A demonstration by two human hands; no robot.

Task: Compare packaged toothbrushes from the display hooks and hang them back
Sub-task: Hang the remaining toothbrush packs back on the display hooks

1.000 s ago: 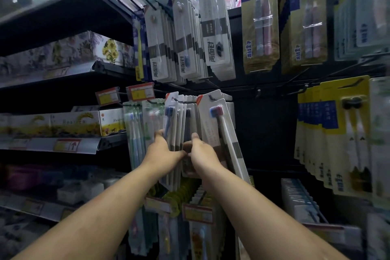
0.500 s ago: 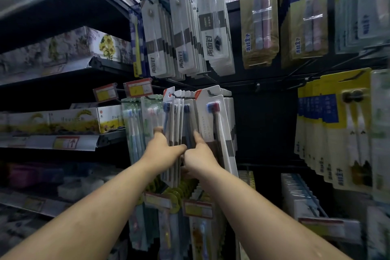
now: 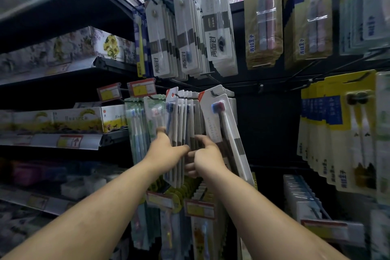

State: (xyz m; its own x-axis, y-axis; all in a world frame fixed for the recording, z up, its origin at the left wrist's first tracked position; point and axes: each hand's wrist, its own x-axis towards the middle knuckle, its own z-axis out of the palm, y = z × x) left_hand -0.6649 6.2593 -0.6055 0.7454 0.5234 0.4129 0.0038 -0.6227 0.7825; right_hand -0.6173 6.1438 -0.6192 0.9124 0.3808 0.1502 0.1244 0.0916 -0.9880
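A bunch of white toothbrush packs (image 3: 181, 124) with blue brush heads hangs from a middle display hook. My left hand (image 3: 166, 151) grips this bunch from its left side, thumb pointing up. My right hand (image 3: 205, 155) holds the packs from the right, its thumb on the front and its fingers curled under behind them. Just right of my right hand hangs a tilted pack with a red and blue brush head (image 3: 221, 126). My hands hide the lower parts of the held packs.
More white packs (image 3: 185, 34) hang on hooks above, gold twin packs (image 3: 263, 17) at upper right, yellow and blue packs (image 3: 337, 129) at right. Green packs (image 3: 137, 133) hang left of my hands. Boxed goods (image 3: 63, 120) fill the left shelves. Price tags (image 3: 199, 209) jut out below.
Both hands stay on the same bunch of packs. The right-hand pack hangs a little less tilted than a second ago, and the view has shifted slightly.
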